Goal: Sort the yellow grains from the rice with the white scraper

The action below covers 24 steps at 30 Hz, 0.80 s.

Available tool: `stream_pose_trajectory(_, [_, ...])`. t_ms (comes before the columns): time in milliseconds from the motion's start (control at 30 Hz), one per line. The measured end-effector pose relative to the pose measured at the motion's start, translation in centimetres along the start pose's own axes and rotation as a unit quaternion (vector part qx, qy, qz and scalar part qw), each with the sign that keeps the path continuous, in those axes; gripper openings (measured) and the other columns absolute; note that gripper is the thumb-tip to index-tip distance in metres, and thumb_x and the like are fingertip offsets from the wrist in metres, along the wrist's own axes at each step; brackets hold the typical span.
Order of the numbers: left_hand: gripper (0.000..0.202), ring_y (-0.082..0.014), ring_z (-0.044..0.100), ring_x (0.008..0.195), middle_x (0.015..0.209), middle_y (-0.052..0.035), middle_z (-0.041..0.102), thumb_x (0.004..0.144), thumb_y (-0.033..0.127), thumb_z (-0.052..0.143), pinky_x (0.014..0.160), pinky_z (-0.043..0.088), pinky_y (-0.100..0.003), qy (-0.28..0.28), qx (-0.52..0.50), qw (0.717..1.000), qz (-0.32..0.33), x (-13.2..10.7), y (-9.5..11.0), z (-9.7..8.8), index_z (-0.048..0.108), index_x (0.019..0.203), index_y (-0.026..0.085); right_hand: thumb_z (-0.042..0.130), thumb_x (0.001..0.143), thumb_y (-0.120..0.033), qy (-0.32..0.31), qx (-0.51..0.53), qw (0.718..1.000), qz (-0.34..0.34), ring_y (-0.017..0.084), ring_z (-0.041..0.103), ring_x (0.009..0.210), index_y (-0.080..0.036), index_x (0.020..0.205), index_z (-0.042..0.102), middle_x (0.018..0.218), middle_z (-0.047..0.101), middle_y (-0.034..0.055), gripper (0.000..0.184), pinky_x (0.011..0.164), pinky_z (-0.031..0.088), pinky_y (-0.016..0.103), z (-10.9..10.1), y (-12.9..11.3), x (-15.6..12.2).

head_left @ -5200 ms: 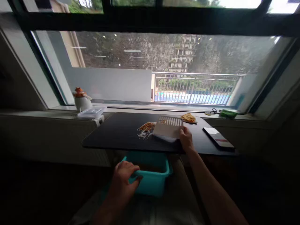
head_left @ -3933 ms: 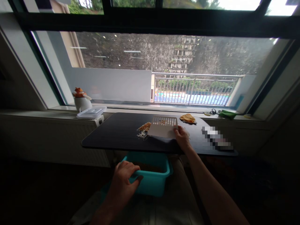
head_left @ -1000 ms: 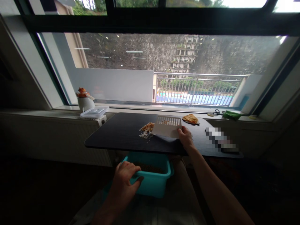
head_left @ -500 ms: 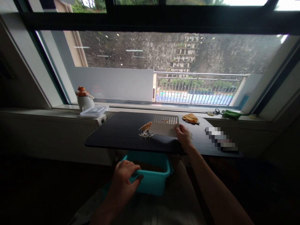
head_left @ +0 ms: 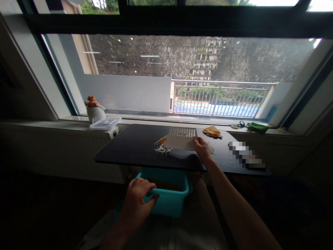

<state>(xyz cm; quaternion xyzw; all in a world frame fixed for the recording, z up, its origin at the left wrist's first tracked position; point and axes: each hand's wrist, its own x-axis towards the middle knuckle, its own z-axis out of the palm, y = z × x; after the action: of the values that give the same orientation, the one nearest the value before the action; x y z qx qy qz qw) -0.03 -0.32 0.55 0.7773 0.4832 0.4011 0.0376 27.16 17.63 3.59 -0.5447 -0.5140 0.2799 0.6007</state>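
Observation:
In the head view, my right hand (head_left: 203, 150) pinches the right edge of a flat white plastic piece (head_left: 179, 143) with a row of slots along its far side. It is held over the dark table (head_left: 130, 144). Small orange-yellow kernels (head_left: 161, 140) lie by its left edge, and a few more show through the slots. Loose white grains (head_left: 163, 150) are scattered in front of them, with others beside my right hand. Below the table edge, my left hand (head_left: 140, 194) grips the rim of a teal plastic tub (head_left: 170, 204) holding brown loose material.
A crumpled yellow-orange item (head_left: 212, 131) lies at the table's back right, near a blurred-out dark object (head_left: 247, 155). Scissors (head_left: 241, 124) and a green cloth (head_left: 257, 127) rest on the sill. Left stand a white pot-like figure (head_left: 95, 113) and a clear lid (head_left: 105, 123) above the radiator.
My right hand and the slotted plastic piece have shifted slightly left; more white grains show beside that hand. My left hand stays on the tub rim.

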Motion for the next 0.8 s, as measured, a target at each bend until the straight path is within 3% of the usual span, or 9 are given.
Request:
stream_pose_trajectory(167, [0.010, -0.0246, 0.061, 0.080, 0.076, -0.0006, 0.068, 0.074, 0.016, 0.066, 0.084, 0.047, -0.049, 0.002, 0.001, 1.000, -0.001, 0.2, 0.0, -0.2, 0.066, 0.082, 0.022, 0.051, 0.072, -0.038, 0.012, -0.004, 1.000, -0.003, 0.023, 0.064, 0.078, -0.020, 0.092, 0.063, 0.086, 0.070, 0.0055, 0.029, 0.065, 0.050, 0.031, -0.7, -0.4, -0.2])
stream_pose_trajectory(467, [0.007, -0.0241, 0.061, 0.079, 0.075, -0.0005, 0.067, 0.075, 0.018, 0.064, 0.086, 0.047, -0.048, 0.001, 0.006, 1.000, -0.004, 0.2, 0.3, -0.5, 0.066, 0.081, 0.022, 0.055, 0.070, -0.043, -0.014, 0.004, 1.000, -0.014, 0.022, 0.064, 0.075, -0.020, 0.091, 0.064, 0.081, 0.070, 0.0051, 0.032, 0.066, 0.051, 0.033, 0.5, -0.3, -0.2])
stream_pose_trajectory(800, [0.009, -0.0243, 0.061, 0.081, 0.076, -0.0006, 0.068, 0.074, 0.017, 0.066, 0.086, 0.047, -0.047, 0.003, 0.006, 1.000, -0.010, 0.4, 0.4, -0.5, 0.067, 0.081, 0.023, 0.054, 0.072, -0.045, 0.021, -0.018, 0.999, -0.023, 0.024, 0.063, 0.081, -0.020, 0.096, 0.064, 0.087, 0.071, 0.0064, 0.037, 0.070, 0.049, 0.035, -3.5, 0.2, -0.8])
